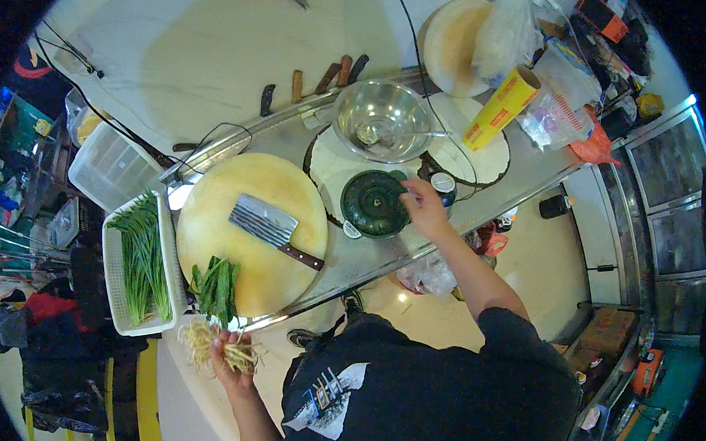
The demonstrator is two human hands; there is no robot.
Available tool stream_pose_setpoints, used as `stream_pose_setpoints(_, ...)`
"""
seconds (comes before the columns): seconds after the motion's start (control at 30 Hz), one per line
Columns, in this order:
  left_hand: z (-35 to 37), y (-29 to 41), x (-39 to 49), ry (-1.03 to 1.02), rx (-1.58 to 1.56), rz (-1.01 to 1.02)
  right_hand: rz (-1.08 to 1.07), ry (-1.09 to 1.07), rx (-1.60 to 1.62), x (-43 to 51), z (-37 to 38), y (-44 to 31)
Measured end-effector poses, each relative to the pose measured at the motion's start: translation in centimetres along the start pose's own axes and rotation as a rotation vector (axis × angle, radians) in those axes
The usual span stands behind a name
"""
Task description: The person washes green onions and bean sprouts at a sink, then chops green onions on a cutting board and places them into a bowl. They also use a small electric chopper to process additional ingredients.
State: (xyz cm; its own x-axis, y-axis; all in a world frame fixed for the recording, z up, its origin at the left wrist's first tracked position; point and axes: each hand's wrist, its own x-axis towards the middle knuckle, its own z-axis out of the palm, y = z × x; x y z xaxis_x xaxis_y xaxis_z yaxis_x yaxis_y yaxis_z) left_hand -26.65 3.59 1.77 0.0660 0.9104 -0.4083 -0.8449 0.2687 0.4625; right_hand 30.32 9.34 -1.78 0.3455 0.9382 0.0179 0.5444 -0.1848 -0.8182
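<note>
Held at its pale roots, a bunch of leafy greens (218, 289) is in my left hand (234, 355), off the counter's front edge, its leaves over the rim of the round cutting board (254, 190). A cleaver (265, 220) with a brown handle lies on that board. My right hand (426, 207) is at the right side of a round dark green lidded container (373, 206); whether the fingers grip it cannot be told. Behind it stands a steel bowl (383, 112) with a utensil inside. A small jar with a white lid (443, 183) stands beside my right hand.
A white basket of long green stalks (143, 263) stands left of the board. Several knives (341, 72) are racked along the counter's back edge. A yellow roll (501, 108), plastic bags (559, 117) and another round board (457, 44) are at the right. A cable (418, 53) hangs across the counter.
</note>
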Motion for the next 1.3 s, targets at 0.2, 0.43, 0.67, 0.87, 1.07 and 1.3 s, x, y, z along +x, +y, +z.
stream_pose_setpoints(0.2, -4.5, 1.2, -6.2, 0.054, -0.087, 0.149, 0.195, 0.098, 0.266, -4.3, 4.1, 7.0)
stream_pose_setpoints(0.43, -6.4, 4.0, -9.0, 0.057, -0.099, 0.164, 0.239, 0.157, 0.256, -7.3, 6.7, 2.9)
stream_pose_setpoints(0.67, -14.0, 9.2, -14.0, 0.116, -0.072, 0.16, 0.295, -0.006, 1.316, -14.5, 5.7, -2.4)
stream_pose_setpoints(0.87, -23.8, 13.8, -24.3, 0.209, -0.084, 0.194, 0.061, 0.114, 0.401, -18.4, 11.6, -9.5)
stream_pose_setpoints(1.07, -33.7, 20.9, -34.9, 0.187, -0.304, 0.435, -0.204, -0.715, -0.241, -32.3, 40.2, -19.4)
stream_pose_setpoints(1.3, -44.6, 28.3, -44.2, 0.313, -0.434, 0.658, -0.701, -1.312, -0.93, -42.5, 61.2, -25.6)
